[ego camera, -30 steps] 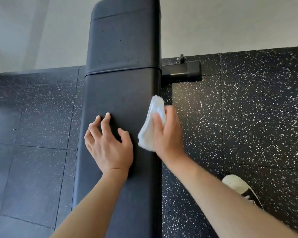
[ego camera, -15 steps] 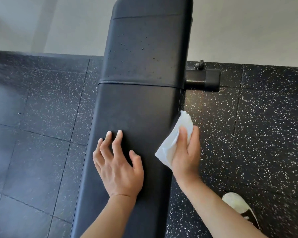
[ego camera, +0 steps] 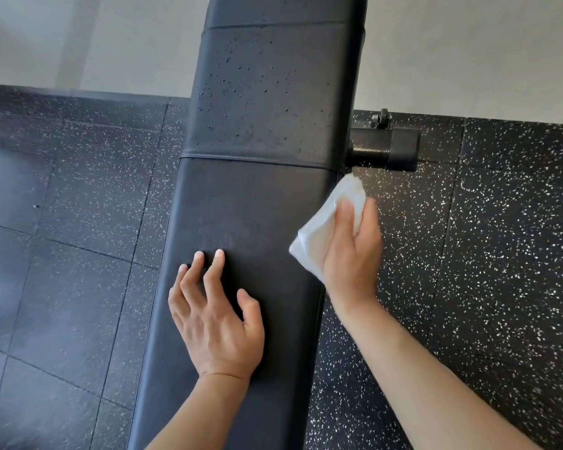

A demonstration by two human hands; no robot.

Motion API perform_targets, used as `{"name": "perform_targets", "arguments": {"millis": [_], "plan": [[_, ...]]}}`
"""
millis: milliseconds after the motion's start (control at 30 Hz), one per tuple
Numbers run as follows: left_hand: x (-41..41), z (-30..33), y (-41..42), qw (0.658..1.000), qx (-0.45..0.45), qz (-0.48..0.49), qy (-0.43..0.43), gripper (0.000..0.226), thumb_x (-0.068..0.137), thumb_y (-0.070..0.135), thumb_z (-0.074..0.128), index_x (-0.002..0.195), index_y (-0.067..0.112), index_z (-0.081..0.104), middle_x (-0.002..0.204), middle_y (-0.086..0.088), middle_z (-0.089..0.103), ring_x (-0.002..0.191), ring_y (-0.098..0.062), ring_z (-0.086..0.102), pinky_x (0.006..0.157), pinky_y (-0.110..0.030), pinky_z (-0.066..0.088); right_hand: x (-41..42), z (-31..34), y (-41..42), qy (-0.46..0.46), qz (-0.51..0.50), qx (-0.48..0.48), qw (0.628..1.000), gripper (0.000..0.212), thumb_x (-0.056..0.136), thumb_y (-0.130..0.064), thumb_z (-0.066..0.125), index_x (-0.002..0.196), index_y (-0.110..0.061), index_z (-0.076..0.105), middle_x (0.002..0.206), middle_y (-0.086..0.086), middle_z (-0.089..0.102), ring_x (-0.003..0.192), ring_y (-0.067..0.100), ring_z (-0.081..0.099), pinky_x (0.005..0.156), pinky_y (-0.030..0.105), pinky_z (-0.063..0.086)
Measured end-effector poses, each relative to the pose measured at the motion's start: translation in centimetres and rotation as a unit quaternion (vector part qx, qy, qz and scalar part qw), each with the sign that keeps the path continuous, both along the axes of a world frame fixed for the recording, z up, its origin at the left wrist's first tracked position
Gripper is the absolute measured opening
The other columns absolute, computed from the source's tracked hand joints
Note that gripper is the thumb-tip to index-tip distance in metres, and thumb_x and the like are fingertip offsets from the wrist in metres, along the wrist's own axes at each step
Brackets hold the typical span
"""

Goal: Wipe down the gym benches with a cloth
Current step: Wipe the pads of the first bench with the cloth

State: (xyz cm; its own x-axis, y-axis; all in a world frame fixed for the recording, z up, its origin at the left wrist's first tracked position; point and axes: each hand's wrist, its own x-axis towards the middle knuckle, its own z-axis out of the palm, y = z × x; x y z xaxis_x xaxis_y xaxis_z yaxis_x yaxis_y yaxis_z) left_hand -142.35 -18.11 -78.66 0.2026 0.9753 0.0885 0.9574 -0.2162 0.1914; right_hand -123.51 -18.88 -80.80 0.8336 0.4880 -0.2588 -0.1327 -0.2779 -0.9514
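Observation:
A long black padded gym bench (ego camera: 254, 203) runs from the bottom of the view up to the far wall. Beyond a stitched seam, its far pad is dotted with small droplets. My left hand (ego camera: 215, 319) lies flat on the near pad, fingers spread, holding nothing. My right hand (ego camera: 351, 254) grips a folded white cloth (ego camera: 325, 228) and presses it against the bench's right side edge, just below the seam. Part of the cloth is hidden under my fingers.
A black metal foot bar (ego camera: 384, 149) with a small wheel sticks out to the right of the bench near the wall. Black speckled rubber floor tiles (ego camera: 485, 254) lie on both sides. A pale wall (ego camera: 468, 53) closes the far end.
My right hand with the cloth has slid away from me along the bench's right edge toward the seam. The left hand stays flat on the pad. My head has shifted, so the bench sits further right.

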Motion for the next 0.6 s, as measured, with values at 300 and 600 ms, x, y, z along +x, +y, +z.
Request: {"name": "perform_targets", "arguments": {"millis": [300,600], "plan": [[0.5,0.6,-0.2,1.0,-0.004,0.003,-0.02,0.062,0.089,0.034,0.044,0.149,0.021,0.049,0.156,-0.007,0.043,0.145,-0.037,0.035,0.124,-0.053,0.023,-8.6,0.6,-9.7,0.018,0.025,-0.025,0.999,0.026,0.108,-0.038,0.044,0.091,-0.019,0.051,0.084,-0.004,0.06,0.08,0.025,0.058,0.074,0.049,0.047],[0.4,0.6,-0.6,0.999,0.001,0.001,-0.039,0.058,0.092,0.037,0.043,0.148,0.025,0.05,0.154,-0.002,0.042,0.14,-0.033,0.035,0.123,-0.049,0.024,0.1,0.4,1.0,-0.009,-0.021,-0.068,0.997,0.02,0.108,-0.038,0.045,0.099,-0.02,0.047,0.09,0.003,0.057,0.083,0.026,0.055,0.071,0.033,0.034]]}}
